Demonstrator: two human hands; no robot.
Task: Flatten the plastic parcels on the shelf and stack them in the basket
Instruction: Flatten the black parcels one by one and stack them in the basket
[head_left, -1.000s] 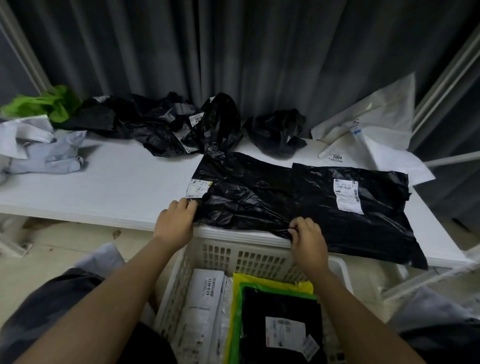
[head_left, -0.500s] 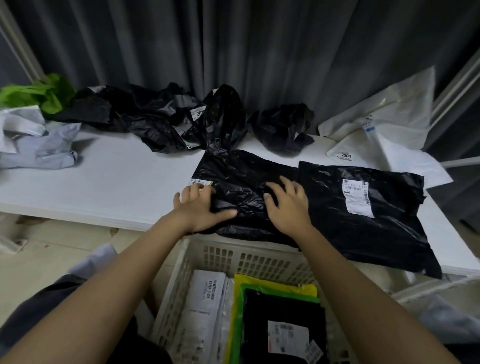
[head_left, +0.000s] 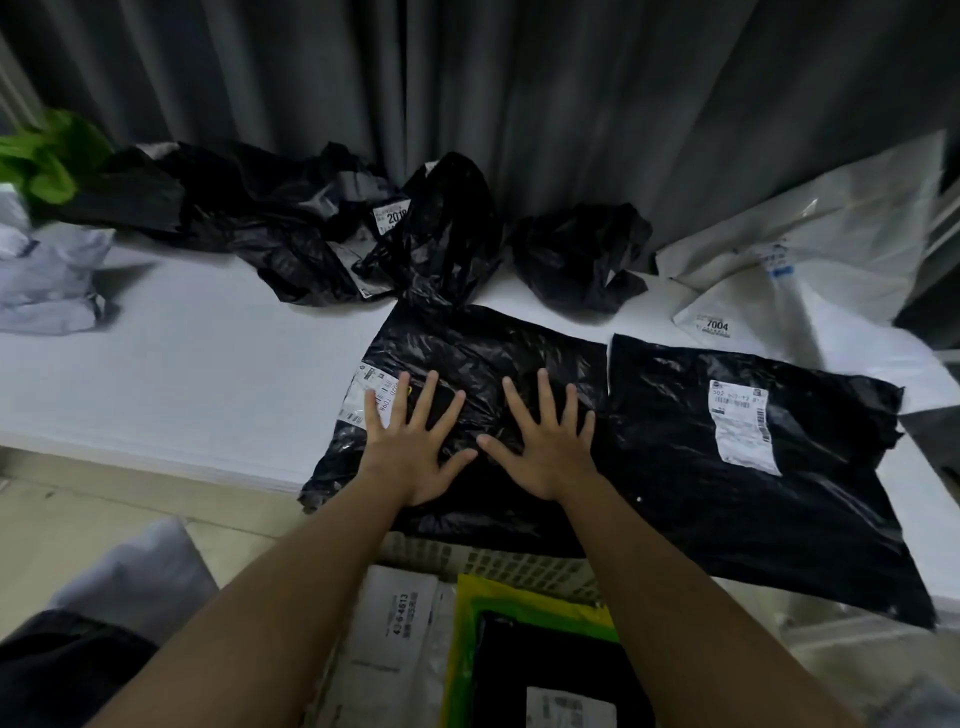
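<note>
A black plastic parcel (head_left: 483, 358) with a white label at its left edge lies on the white shelf (head_left: 182, 384), its near edge hanging over the front. My left hand (head_left: 410, 447) and my right hand (head_left: 545, 447) press flat on it side by side, fingers spread. To its right lies a second flat black parcel (head_left: 675, 467) with a white label. Below the shelf edge stands the white basket (head_left: 519, 564), holding a white parcel (head_left: 395, 629), a yellow one (head_left: 467, 623) and a black one (head_left: 545, 670) on a green one.
Crumpled black bags (head_left: 291, 234) (head_left: 576, 254) lie at the back of the shelf by a grey curtain. A green bag (head_left: 47, 161) and pale grey parcels (head_left: 47, 280) sit at far left. White mailers (head_left: 810, 244) lie at the back right.
Both hands let go of the parcel's near edge, moved onto its top and spread flat. The parcel now lies smoother, and its label has come into full view.
</note>
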